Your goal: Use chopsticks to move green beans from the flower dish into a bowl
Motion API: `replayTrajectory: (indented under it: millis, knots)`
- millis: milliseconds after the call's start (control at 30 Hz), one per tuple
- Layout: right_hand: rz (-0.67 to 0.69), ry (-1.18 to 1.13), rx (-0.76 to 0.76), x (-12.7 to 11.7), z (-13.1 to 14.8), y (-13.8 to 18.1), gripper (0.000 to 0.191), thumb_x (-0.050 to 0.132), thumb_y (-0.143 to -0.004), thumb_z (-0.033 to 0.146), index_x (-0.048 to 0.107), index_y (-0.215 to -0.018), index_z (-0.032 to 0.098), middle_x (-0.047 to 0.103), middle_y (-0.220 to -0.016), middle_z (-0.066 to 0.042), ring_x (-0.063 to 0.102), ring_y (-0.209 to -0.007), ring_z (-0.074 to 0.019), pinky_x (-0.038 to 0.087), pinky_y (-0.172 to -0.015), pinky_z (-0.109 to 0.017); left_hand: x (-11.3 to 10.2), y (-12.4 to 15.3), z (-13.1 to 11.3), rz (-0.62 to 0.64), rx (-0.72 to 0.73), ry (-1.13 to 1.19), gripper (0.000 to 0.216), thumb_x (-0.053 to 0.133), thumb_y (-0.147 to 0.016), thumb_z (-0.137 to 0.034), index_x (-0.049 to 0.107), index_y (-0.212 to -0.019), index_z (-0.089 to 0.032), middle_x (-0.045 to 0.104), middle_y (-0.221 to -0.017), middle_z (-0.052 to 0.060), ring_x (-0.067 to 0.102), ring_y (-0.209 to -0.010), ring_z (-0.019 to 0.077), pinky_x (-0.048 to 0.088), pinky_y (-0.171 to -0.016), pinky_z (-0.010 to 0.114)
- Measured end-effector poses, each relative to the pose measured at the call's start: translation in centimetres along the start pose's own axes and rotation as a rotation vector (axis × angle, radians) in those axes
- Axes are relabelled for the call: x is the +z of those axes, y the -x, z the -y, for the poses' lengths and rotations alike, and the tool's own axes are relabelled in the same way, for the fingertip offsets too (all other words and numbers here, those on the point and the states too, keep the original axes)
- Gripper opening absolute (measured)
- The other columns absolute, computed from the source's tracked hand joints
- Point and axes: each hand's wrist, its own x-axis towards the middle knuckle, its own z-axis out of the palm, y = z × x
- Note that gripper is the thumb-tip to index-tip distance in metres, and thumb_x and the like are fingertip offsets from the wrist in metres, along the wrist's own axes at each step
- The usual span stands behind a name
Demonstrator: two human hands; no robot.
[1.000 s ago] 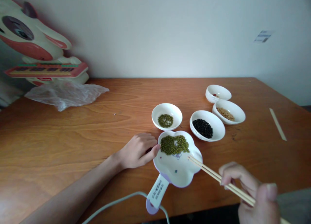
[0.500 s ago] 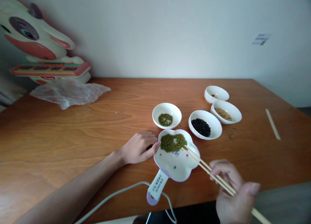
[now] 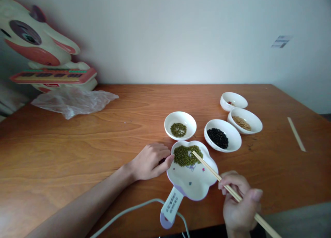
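Note:
My right hand (image 3: 239, 200) grips a pair of wooden chopsticks (image 3: 219, 177). Their tips are close together over the green mung beans (image 3: 184, 156) in a white flower-shaped dish (image 3: 199, 184) with a purple rim; whether a bean is between them I cannot tell. My left hand (image 3: 152, 161) lies at the dish's left side, thumb against the rim and fingers curled beside it. Just behind the dish stands a white bowl (image 3: 191, 120) with more mung beans (image 3: 178, 130) at its bottom. The dish's handle (image 3: 172, 205), bearing a paper label, points toward me.
Right of the dish stand a bowl of black beans (image 3: 218, 138), a bowl of tan beans (image 3: 241, 122) and another white bowl (image 3: 234, 101). A flat pale stick (image 3: 296, 134) lies at right. Far left are a plastic bag (image 3: 74, 102) and cow-shaped toy piano (image 3: 51, 76). A cable (image 3: 129, 210) runs under the handle.
The chopstick tips have come together and shifted up and left within the beans. My right hand has moved slightly left. My left hand stays at the rim; the whole view has shifted a little.

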Motion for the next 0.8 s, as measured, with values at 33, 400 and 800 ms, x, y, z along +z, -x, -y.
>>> replayTrajectory:
  millis: [33, 400, 800]
  knots:
    - [0.005, 0.013, 0.003, 0.03, 0.02, 0.04, 0.071, 0.031, -0.104, 0.069, 0.072, -0.068, 0.022, 0.060, -0.061, -0.004, 0.050, -0.053, -0.0175, 0.038, -0.049, -0.032, 0.02, -0.01, 0.00, 0.001, -0.001, -0.002, 0.042, 0.035, -0.113, -0.032, 0.053, -0.077, -0.020, 0.063, -0.075, 0.003, 0.056, -0.071, 0.0180, 0.043, -0.072, 0.033]
    - [-0.045, 0.029, 0.020, 0.23, 0.07, 0.17, 0.072, 0.031, -0.104, 0.069, 0.070, -0.066, 0.022, 0.059, -0.062, -0.004, 0.051, -0.056, -0.0185, 0.038, -0.052, -0.033, 0.22, 0.05, 0.06, -0.006, 0.008, -0.002, 0.043, 0.034, -0.113, -0.032, 0.054, -0.076, -0.020, 0.063, -0.075, 0.003, 0.056, -0.069, 0.0175, 0.043, -0.070, 0.033]
    - [-0.012, 0.069, 0.010, 0.55, 0.23, 0.28, 0.074, 0.024, -0.104, 0.073, 0.065, -0.070, 0.022, 0.056, -0.066, -0.003, 0.050, -0.061, -0.0192, 0.039, -0.055, -0.033, 0.64, 0.15, 0.20, -0.014, -0.023, 0.011, 0.045, 0.033, -0.113, -0.033, 0.051, -0.074, -0.021, 0.062, -0.071, 0.003, 0.053, -0.066, 0.0178, 0.040, -0.069, 0.032]
